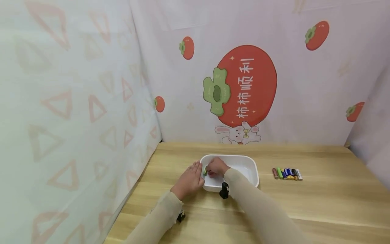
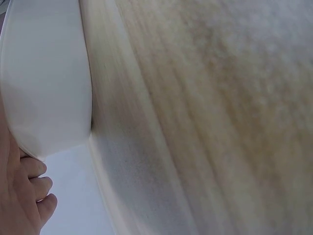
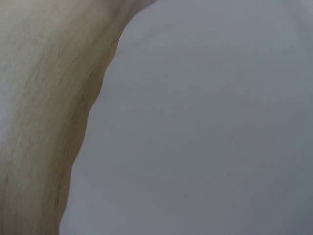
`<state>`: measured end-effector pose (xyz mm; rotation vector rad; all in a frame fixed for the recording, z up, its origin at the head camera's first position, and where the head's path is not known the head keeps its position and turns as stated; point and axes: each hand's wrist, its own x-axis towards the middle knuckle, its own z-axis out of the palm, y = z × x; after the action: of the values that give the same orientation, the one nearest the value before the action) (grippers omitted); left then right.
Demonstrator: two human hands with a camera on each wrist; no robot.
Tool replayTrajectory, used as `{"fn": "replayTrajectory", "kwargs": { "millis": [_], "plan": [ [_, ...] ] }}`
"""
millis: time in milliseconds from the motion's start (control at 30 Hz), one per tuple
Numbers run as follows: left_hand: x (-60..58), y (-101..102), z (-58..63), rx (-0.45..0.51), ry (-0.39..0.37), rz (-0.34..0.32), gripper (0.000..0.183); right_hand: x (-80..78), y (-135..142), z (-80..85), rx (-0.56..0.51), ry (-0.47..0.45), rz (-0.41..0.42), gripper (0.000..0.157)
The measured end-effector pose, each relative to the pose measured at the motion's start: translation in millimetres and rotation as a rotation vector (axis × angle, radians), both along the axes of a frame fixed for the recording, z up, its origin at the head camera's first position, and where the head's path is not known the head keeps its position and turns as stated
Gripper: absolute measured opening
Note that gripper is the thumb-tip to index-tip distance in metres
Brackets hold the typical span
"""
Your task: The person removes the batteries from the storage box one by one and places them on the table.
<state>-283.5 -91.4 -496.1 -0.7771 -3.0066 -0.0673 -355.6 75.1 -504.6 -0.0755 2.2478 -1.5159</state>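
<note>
A white rectangular tub (image 1: 248,161) stands on the table. Against its left side rests my left hand (image 1: 190,179), fingers lying fairly straight along the rim. In the left wrist view the fingertips (image 2: 41,186) touch the white wall. My right hand (image 1: 217,167) reaches down inside the tub, its fingers bent at the left inner wall. They pinch a small green battery (image 1: 205,172), partly hidden by the fingers. The right wrist view holds only the blurred white tub wall (image 3: 195,122) and wood; the right hand is out of that view.
To the right of the tub, several batteries of mixed colours (image 1: 287,174) lie side by side in a row on the wooden table (image 1: 329,203). A patterned cloth (image 1: 91,135) hangs along the left, and another cloth (image 1: 182,81) hangs behind.
</note>
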Motion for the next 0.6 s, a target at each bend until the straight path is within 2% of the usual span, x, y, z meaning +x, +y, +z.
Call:
{"fn": "replayTrajectory", "kwargs": {
  "millis": [133,267,400,600],
  "plan": [
    [6.8,-1,-7.9,0.012,-0.011,-0.003,0.063,8.1,-5,-8.5,-0.046,-0.008,-0.005,0.010],
    [5.2,-3,-10.8,0.011,-0.008,-0.002,0.063,6.7,-8,-8.5,-0.046,-0.011,-0.044,0.011],
    [1.0,-4,-9.4,0.001,0.002,0.002,0.063,1.4,-12,-6.4,-0.043,-0.024,-0.079,0.019],
    [-1.1,-2,-5.6,0.017,0.009,-0.018,0.063,-1.3,-15,-4.0,-0.081,-0.036,-0.086,0.026]
  ]
}}
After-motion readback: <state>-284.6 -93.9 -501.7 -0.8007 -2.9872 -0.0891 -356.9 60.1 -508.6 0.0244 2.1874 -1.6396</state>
